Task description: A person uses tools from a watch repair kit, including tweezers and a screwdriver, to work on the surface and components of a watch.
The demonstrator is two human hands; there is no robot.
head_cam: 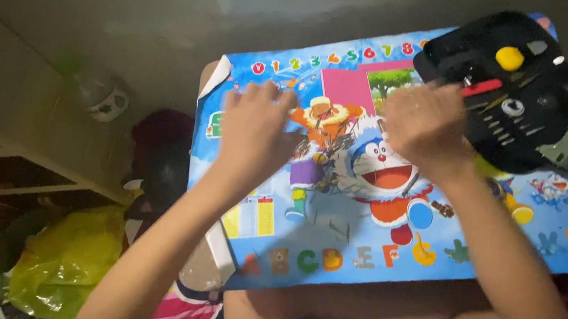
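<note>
While both hands work over the small surface (358,264) with its bright blue cartoon covering, nothing has yet left the black tool case (527,91), as far as I can see. Case lies open at the far right corner of the surface, tilted, part of it past the edge. Inside: a yellow round piece near the top, a red-handled tool (482,87) along the near side, a row of thin metal bits, a grey metal part at the right.

Right hand (424,124) sits at the case's near-left edge, fingers curled, just beside the red-handled tool; whether the grip is closed on anything I cannot tell, since the back of the hand hides the fingertips. Left hand (258,129) is spread wide and empty, held low over the covering, well apart from the case.

Judged stage: early. Case opened, tools mostly seated; a pick looks only begun.

Off the surface, left: a yellow plastic bag (66,262) on the floor.
</note>
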